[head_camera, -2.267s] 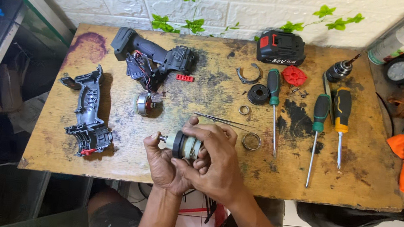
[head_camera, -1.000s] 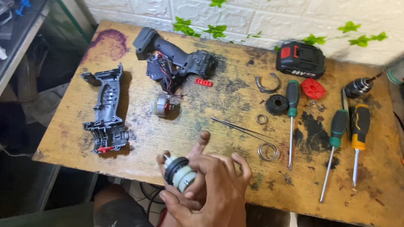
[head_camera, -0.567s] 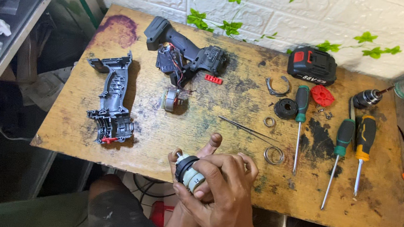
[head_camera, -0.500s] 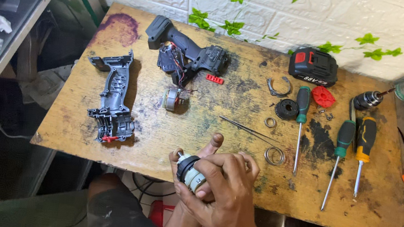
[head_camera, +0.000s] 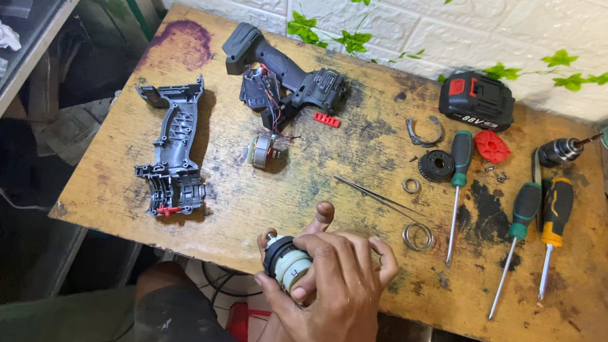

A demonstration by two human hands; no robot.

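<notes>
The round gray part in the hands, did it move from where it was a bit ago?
Yes. The round gray part was over the wooden table near its front edge; now the hands hold it just past that edge, nearer the person.

My hands w/ the gearbox dropped from mid-bench to its near edge; view shifted right.

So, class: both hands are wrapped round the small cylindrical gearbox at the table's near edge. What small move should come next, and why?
Probably a slight twist by the right hand while the left hand steadies the gearbox: both grip it, held just above the table, and no tool is in hand.
</notes>
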